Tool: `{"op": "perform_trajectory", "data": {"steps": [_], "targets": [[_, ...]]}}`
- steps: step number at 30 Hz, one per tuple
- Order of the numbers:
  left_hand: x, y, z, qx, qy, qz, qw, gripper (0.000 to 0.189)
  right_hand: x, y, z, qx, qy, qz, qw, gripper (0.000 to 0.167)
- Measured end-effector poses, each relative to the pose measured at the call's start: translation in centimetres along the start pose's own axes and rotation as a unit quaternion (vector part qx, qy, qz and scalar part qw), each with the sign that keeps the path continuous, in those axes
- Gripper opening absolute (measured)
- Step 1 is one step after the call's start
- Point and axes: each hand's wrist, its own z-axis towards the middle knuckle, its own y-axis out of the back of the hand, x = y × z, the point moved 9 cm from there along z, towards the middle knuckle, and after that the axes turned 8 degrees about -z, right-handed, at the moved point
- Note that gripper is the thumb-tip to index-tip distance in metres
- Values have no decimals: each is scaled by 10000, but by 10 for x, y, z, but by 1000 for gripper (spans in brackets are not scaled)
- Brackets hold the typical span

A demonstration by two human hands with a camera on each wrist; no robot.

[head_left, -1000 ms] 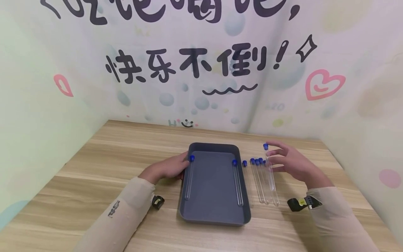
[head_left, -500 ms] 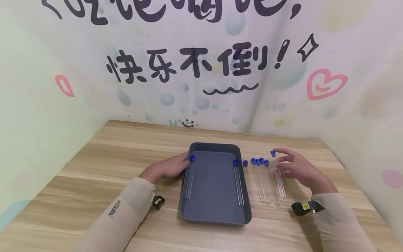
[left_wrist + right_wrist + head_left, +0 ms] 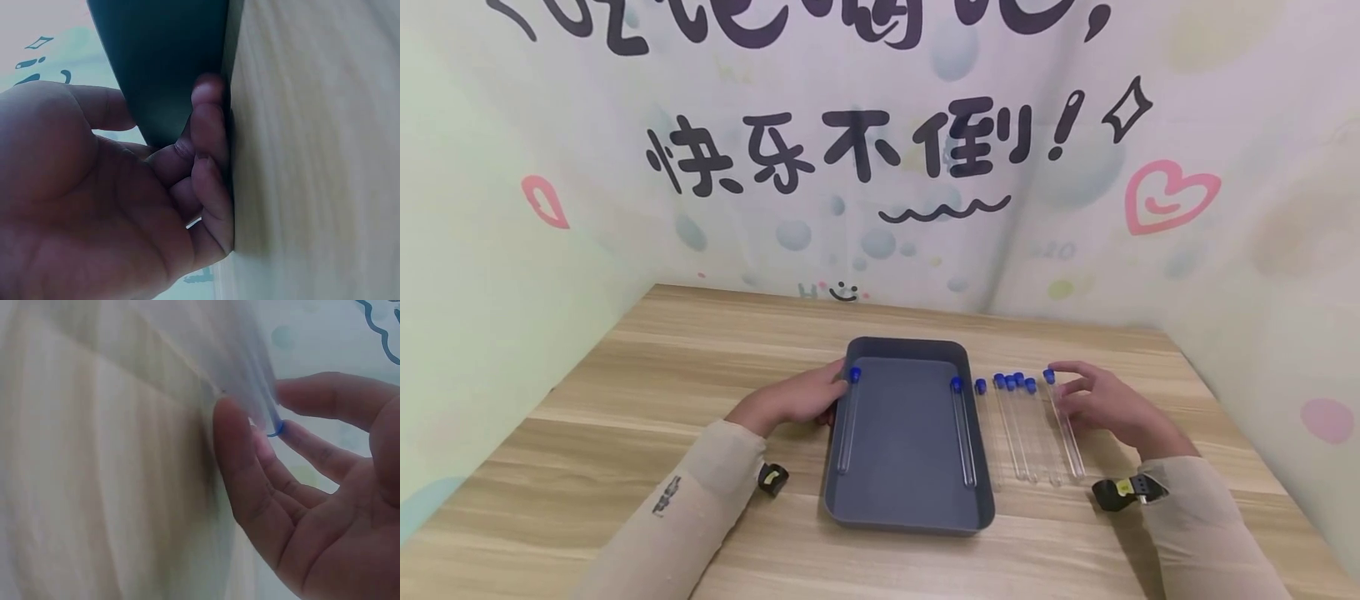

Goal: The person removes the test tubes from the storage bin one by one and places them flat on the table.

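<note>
Head view, “快乐不倒!” lettering [image 3: 862,152], right fingers [image 3: 1078,367] holding tube [image 3: 1064,427]

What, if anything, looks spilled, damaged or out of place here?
Nothing clearly stands out. Two blue-capped tubes lie inside the tray, more tubes lie unevenly spaced beside it, and the right hand holds another tube. No spill or breakage shows; fine cracks would be too small to tell.

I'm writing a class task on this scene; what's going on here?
A person's left hand holds the left side of a dark grey tray, while their right hand holds a clear, blue-capped tube near its cap. Two such tubes lie inside the tray, one along each long side. Five more tubes lie on the wooden table between the tray and that hand.
</note>
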Motion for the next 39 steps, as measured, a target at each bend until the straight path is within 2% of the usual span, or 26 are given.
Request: {"op": "perform_trajectory", "data": {"steps": [17, 39], "targets": [[-3, 0, 0, 48, -16, 83, 10000, 55, 5, -8, -1, -88, -221, -839, 9962, 70], [-3, 0, -1, 72, 27, -43, 10000, 53, 2, -7, 2, -152, -126, -890, 9958, 68]]}}
